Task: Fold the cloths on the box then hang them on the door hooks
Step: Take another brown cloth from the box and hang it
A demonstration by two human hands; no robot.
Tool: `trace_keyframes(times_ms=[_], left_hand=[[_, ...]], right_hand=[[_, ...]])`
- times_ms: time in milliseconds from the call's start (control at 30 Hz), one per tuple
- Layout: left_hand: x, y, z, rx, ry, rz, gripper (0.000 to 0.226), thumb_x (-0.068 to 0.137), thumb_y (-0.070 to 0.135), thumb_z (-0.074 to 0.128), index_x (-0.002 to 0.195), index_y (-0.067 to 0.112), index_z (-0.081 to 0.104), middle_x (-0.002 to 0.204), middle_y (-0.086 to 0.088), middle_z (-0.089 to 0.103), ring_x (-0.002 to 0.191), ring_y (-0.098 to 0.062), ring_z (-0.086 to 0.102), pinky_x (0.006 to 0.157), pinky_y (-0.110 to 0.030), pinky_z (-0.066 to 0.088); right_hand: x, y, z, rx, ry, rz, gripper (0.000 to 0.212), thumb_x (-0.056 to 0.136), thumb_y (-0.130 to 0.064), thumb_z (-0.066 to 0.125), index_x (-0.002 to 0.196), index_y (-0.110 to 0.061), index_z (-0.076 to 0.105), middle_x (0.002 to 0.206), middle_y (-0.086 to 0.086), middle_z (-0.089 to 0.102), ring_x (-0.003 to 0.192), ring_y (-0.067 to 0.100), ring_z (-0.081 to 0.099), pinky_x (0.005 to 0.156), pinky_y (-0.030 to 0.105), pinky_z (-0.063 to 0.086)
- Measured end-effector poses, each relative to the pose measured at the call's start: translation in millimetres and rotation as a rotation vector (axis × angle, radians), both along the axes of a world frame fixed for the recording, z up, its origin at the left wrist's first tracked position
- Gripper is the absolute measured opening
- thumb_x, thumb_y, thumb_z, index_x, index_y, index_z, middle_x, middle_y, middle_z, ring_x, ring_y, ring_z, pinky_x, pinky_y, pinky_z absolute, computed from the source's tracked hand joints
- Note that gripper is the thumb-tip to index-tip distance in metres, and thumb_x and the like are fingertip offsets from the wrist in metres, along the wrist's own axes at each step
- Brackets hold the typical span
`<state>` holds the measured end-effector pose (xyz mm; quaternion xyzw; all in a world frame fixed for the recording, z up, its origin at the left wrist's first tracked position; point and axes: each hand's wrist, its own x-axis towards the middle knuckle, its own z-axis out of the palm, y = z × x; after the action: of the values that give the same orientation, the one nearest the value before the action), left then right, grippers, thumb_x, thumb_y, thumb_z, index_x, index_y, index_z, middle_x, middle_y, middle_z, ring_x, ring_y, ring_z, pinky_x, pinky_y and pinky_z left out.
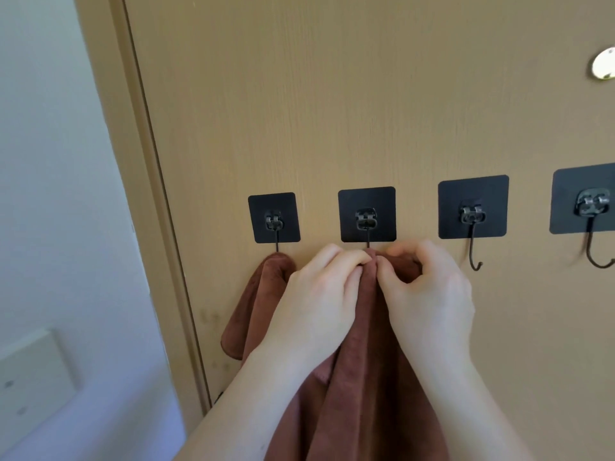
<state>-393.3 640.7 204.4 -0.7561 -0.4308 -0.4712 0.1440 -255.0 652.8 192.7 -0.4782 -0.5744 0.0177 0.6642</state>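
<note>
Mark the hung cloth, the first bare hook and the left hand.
hung cloth (263, 294), head view, upper fold.
bare hook (474, 257), head view, wire shank.
left hand (316, 304), head view, back of hand.

Four hooks (274, 218), two brown cloths (258, 304), two hands (316, 301), one door (332, 94).

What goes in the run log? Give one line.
hanging | both hands: left hand, right hand pinch brown cloth | second hook

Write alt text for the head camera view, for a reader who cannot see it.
Left hand and right hand pinch the top of a brown cloth at the second hook on a tan door. Another brown cloth hangs from the first hook; two hooks to the right are bare.
</note>
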Motion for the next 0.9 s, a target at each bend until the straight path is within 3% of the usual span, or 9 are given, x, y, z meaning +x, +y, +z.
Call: trace_keyframes(times_ms=[100, 233, 600, 733, 900], left_hand=[[-0.5, -6.6, 4.5, -0.114, -0.009, -0.032, 0.028, 0.107, 0.030, 0.048, 0.125, 0.025, 0.069, 0.114, 0.013, 0.062, 0.104, 0.000, 0.056, 0.090, -0.010, 0.045], [-1.2, -8.8, 6.3, -0.176, 0.013, -0.042, 0.030, 0.103, 0.039, 0.053, 0.128, 0.029, 0.066, 0.111, 0.019, 0.055, 0.102, 0.002, 0.054, 0.086, -0.012, 0.047], [6.9, -3.5, 3.1, -0.058, -0.135, -0.073, 0.023, 0.088, 0.030, 0.077, 0.109, 0.026, 0.069, 0.093, 0.014, 0.058, 0.085, -0.006, 0.061, 0.073, -0.022, 0.053], [8.9, -0.9, 0.8, 0.005, -0.119, -0.081, 0.018, 0.092, 0.027, 0.073, 0.109, 0.021, 0.074, 0.102, 0.014, 0.058, 0.090, -0.005, 0.062, 0.077, -0.022, 0.054], [8.3, -2.8, 2.6, 0.033, -0.066, -0.040, 0.016, 0.099, 0.027, 0.064, 0.108, 0.020, 0.075, 0.105, 0.010, 0.062, 0.094, -0.004, 0.060, 0.079, -0.020, 0.053]], right_hand=[[1.4, -1.4, -1.5, -0.022, 0.017, 0.003, 0.010, 0.089, -0.028, 0.074, 0.090, -0.034, 0.066, 0.090, -0.014, 0.067, 0.077, 0.005, 0.055, 0.061, 0.015, 0.038], [4.3, -2.6, -1.9, -0.006, 0.013, 0.007, 0.010, 0.089, -0.029, 0.075, 0.091, -0.034, 0.066, 0.088, -0.015, 0.068, 0.076, 0.005, 0.057, 0.060, 0.014, 0.037], [6.5, 2.8, 8.7, 0.175, 0.119, 0.015, 0.008, 0.091, -0.022, 0.076, 0.092, -0.026, 0.069, 0.086, -0.009, 0.068, 0.077, 0.010, 0.064, 0.068, 0.023, 0.048], [6.3, 6.6, 8.1, 0.141, 0.077, -0.006, 0.005, 0.092, -0.026, 0.074, 0.094, -0.026, 0.069, 0.088, -0.012, 0.066, 0.076, 0.005, 0.058, 0.065, 0.006, 0.038], [2.7, 7.8, 4.3, 0.124, -0.003, -0.068, 0.007, 0.089, -0.026, 0.075, 0.094, -0.027, 0.070, 0.090, -0.013, 0.064, 0.076, 0.005, 0.053, 0.060, 0.009, 0.031]])
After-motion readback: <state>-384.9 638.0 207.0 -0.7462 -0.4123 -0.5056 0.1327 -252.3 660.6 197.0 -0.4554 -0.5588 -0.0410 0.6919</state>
